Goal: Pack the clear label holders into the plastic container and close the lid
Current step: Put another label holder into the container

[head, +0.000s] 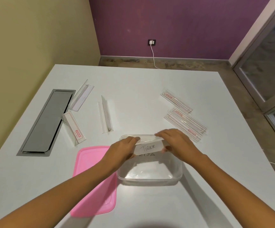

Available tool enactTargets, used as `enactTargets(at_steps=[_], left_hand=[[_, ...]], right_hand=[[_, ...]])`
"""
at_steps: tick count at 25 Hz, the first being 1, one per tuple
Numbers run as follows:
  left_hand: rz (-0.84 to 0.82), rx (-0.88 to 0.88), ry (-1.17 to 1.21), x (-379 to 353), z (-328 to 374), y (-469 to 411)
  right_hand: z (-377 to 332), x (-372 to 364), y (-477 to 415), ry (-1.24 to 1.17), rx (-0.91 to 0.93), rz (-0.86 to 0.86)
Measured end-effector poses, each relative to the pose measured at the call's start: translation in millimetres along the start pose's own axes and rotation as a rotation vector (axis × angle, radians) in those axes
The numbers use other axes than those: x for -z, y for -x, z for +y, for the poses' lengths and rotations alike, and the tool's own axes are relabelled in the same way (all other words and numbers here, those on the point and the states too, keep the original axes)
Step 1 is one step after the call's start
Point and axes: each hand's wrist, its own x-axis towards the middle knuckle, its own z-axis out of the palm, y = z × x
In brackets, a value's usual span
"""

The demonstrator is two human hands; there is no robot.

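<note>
Both hands grip one clear holder marked "TIGER" over the far end of the container. The left hand pinches its left end, fingers curled over the top edge. The right hand clasps the right end, fingers laid along the top edge and thumb below. The holder spans the gap between the two hands, tilted, its face toward the person. Just below it, inside the container, a second holder reading "ZEBRA" shows through. The pink lid lies flat under the left forearm, touching the container's left side. Three holders stand beyond the left hand, well apart from it; a flat stack lies just beyond the right hand.
</note>
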Motion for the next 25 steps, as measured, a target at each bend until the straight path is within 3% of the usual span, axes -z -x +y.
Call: enactTargets(at_steps=[7, 17, 19, 22, 25], left_hand=[[-0.184, 0.053, -0.139, -21, 0, -17], [-0.297, 0.126, -0.269, -38, 4, -28], [-0.303, 0.139, -0.281, -39, 2, -29], [-0.280, 0.125, -0.271, -40, -3, -28], [-0.231, 0.106, -0.213, -43, -5, -27]], right_hand=[[2, -47, 8, -0.012, -0.241, -0.221], [-12, -68, 3, 0.024, -0.295, -0.321], [-12, -59, 7, -0.027, -0.265, -0.157], [5, -41, 9, -0.006, -0.268, 0.272], [43, -29, 3, -0.003, -0.477, 0.336]])
